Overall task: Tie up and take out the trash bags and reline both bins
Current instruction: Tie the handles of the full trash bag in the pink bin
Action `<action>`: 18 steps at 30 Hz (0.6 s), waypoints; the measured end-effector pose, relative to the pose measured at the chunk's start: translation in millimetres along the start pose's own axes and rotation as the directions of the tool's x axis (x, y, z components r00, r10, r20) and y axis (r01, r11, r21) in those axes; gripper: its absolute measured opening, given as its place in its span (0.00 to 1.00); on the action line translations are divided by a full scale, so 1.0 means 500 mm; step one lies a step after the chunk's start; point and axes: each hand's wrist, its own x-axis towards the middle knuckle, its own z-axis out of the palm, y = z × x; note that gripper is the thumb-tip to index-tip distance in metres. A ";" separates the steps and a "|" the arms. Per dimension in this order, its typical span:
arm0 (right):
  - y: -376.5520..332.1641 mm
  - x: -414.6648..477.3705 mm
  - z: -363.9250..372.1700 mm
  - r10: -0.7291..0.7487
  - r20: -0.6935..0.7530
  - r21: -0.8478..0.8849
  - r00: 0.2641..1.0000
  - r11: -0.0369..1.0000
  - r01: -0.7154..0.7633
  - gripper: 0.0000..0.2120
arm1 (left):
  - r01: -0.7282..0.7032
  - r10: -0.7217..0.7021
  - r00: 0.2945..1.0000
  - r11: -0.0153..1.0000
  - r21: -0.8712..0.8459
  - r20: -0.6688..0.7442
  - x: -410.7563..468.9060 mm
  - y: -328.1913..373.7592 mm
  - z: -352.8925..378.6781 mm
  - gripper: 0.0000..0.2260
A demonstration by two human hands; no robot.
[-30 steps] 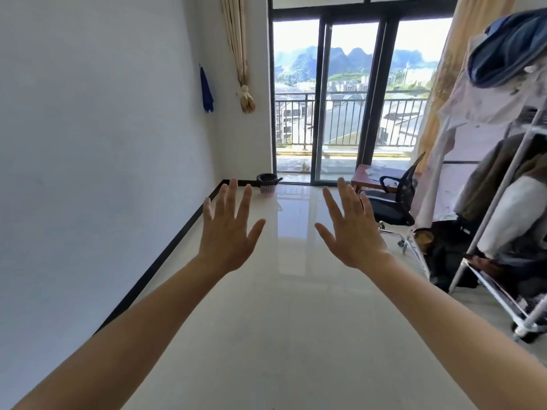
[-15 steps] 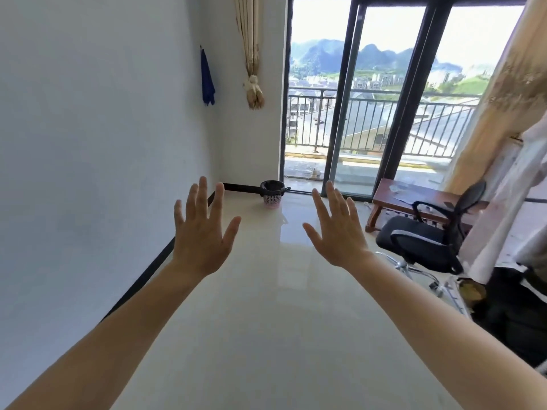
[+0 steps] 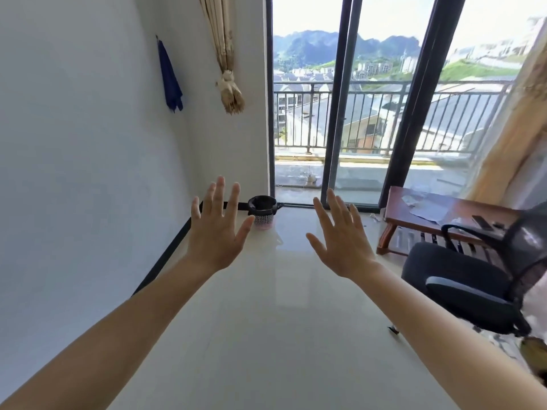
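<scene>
A small pink mesh bin point(image 3: 263, 221) lined with a black trash bag point(image 3: 262, 203) stands on the floor in the far left corner, beside the balcony door. My left hand point(image 3: 217, 232) and my right hand point(image 3: 343, 241) are raised in front of me, fingers spread, holding nothing. Both hands are well short of the bin; my left thumb overlaps its left side in the view. Only this one bin is in sight.
A white wall point(image 3: 88, 173) runs along the left. A low wooden table point(image 3: 429, 214) and a black office chair point(image 3: 479, 276) stand on the right. Glass balcony doors point(image 3: 340, 113) close the far end. The glossy tiled floor point(image 3: 266, 321) stretches ahead.
The view has moved forward down the room: the bin and the doors look larger and nearer. The clothes rack has left the view on the right. Both hands stay raised and spread.
</scene>
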 end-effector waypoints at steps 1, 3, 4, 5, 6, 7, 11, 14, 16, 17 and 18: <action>0.026 0.056 0.032 0.003 0.016 0.007 1.000 1.000 -0.003 0.36 | 0.010 -0.010 0.999 1.000 0.006 0.031 0.056 -0.009 0.037 0.32; 0.074 0.181 0.084 0.006 0.033 0.013 0.999 1.000 -0.006 0.36 | 0.002 -0.005 0.996 0.999 0.033 0.091 0.171 -0.034 0.097 0.33; 0.092 0.235 0.101 0.007 0.035 0.008 0.999 1.000 -0.008 0.36 | -0.011 0.005 0.994 0.999 0.051 0.108 0.217 -0.047 0.117 0.33; 0.109 0.302 0.121 0.012 0.051 0.009 0.999 1.000 -0.012 0.36 | -0.017 0.009 0.992 0.998 0.066 0.128 0.270 -0.066 0.139 0.33; 0.122 0.366 0.144 0.026 0.067 0.020 0.997 0.999 -0.027 0.36 | -0.015 0.006 0.991 0.997 0.073 0.132 0.316 -0.086 0.159 0.33; 0.131 0.429 0.170 0.035 0.078 0.039 0.996 0.999 -0.038 0.36 | -0.011 0.002 0.993 0.997 0.075 0.121 0.359 -0.108 0.182 0.34; 0.136 0.642 0.304 0.014 0.108 0.095 0.994 0.995 -0.024 0.36 | 0.024 -0.030 0.996 0.998 0.063 0.089 0.513 -0.206 0.301 0.33; 0.129 0.788 0.426 -0.014 0.120 0.116 0.993 0.993 0.000 0.36 | 0.059 -0.062 0.994 0.998 0.025 0.095 0.632 -0.285 0.423 0.32; 0.126 0.902 0.517 -0.012 0.136 0.123 0.991 0.992 -0.005 0.36 | 0.067 -0.069 0.990 0.997 0.023 0.119 0.730 -0.348 0.511 0.32; 0.124 0.962 0.561 -0.016 0.141 0.125 0.990 0.992 -0.002 0.36 | 0.064 -0.067 0.990 0.998 0.022 0.125 0.782 -0.380 0.554 0.33; 0.122 1.021 0.601 -0.014 0.160 0.124 0.987 0.992 -0.006 0.36 | 0.062 -0.065 0.988 0.998 0.020 0.139 0.836 -0.411 0.591 0.33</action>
